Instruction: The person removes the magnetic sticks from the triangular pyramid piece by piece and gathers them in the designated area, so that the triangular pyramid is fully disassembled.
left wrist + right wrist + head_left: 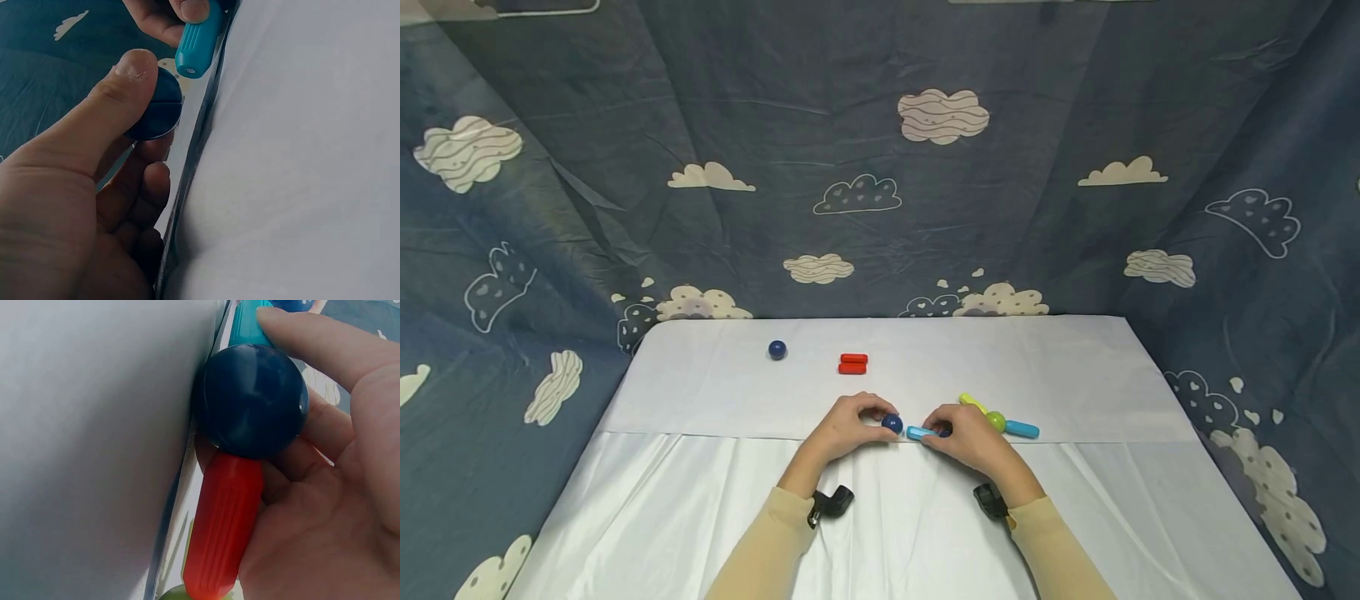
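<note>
My left hand [850, 429] pinches a dark blue ball [892, 423] between thumb and fingers; the left wrist view shows this ball [164, 106] just apart from the end of a light blue stick [199, 47]. My right hand [968, 435] grips that light blue stick [919, 433], with the thumb on it. In the right wrist view the stick [247, 326] meets another dark blue ball [251, 400], and a red stick [225, 525] runs from that ball to a green ball [176, 594]. In the head view my right hand mostly hides the red stick.
Beyond my right hand are a green ball [996, 421], a yellow-green stick [973, 403] and a light blue stick [1022, 429]. Farther back on the white table [715, 383] lie two red sticks [853, 363] and a dark blue ball [777, 350]. A cloud-patterned curtain [850, 108] stands behind.
</note>
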The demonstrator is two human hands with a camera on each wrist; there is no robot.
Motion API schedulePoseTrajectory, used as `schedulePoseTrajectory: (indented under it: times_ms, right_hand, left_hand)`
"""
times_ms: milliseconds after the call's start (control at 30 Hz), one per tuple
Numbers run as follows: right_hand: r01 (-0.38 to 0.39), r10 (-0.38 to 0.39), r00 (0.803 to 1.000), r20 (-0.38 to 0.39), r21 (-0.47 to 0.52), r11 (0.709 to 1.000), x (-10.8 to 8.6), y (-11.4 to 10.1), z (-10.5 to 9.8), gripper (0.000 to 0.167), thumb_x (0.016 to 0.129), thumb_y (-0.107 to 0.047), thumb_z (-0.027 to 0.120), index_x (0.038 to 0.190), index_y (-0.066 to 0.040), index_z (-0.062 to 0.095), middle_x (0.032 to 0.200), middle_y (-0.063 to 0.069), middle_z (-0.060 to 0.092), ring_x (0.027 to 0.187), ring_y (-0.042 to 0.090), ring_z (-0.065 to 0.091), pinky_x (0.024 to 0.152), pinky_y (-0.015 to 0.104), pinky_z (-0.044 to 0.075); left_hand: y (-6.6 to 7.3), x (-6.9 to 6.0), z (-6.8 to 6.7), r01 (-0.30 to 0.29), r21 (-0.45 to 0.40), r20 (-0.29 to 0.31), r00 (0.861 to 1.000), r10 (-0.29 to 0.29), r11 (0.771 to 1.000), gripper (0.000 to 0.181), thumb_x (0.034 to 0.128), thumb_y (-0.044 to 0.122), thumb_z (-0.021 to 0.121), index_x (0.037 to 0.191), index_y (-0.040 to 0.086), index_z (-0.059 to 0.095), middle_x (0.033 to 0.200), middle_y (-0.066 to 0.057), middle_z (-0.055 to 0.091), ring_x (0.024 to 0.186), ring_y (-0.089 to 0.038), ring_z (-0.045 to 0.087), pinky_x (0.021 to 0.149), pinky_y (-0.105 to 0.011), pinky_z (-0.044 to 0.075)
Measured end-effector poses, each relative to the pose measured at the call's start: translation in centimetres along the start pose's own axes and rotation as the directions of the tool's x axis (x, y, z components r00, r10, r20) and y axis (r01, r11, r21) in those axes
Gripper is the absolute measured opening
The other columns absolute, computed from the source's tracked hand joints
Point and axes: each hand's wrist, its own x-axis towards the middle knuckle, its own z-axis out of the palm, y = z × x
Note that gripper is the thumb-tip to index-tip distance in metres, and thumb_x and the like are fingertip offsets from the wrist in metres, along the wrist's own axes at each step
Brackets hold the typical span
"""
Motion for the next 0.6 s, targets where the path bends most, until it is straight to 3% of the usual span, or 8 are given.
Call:
schedulePoseTrajectory:
  times_ms: [300,467,600]
  right_hand:
    - [-0.015,0.015,1.000,0.000,-0.001,1.000,0.0,-0.2,-0.1,0.011,0.089,-0.023,0.087,0.095,-0.017,0.080,0.083,-0.009,0.071,0.076,0.006,0.058,0.074,0.026,0.052]
    - [-0.027,0.027,1.000,0.002,0.010,1.000,0.0,-0.2,-0.1,0.010,0.089,-0.023,0.087,0.094,-0.018,0.080,0.083,-0.009,0.070,0.076,0.007,0.057,0.074,0.027,0.051]
    - [-0.033,0.033,0.999,0.006,0.010,0.999,0.0,-0.2,0.0,0.009,0.090,-0.023,0.086,0.095,-0.019,0.080,0.083,-0.009,0.069,0.077,0.008,0.057,0.075,0.028,0.051]
  left_hand:
    - [0.1,0.0,-0.1,0.021,-0.050,-0.029,0.999,-0.023,0.999,0.038,0.0841,0.030,0.091,0.119,0.022,0.080,0.105,0.005,0.075,0.096,-0.007,0.064,0.095,-0.028,0.052]
    - [0.4,0.1,-0.3,0.058,-0.105,-0.086,0.994,-0.067,0.993,0.038,0.0835,0.031,0.092,0.118,0.023,0.079,0.099,0.004,0.075,0.092,-0.010,0.064,0.088,-0.028,0.052]
    - [0.3,-0.1,-1.4,0.062,-0.126,-0.154,0.985,-0.082,0.990,0.032,0.0853,0.033,0.090,0.115,0.027,0.079,0.105,0.005,0.076,0.097,-0.013,0.065,0.090,-0.032,0.052]
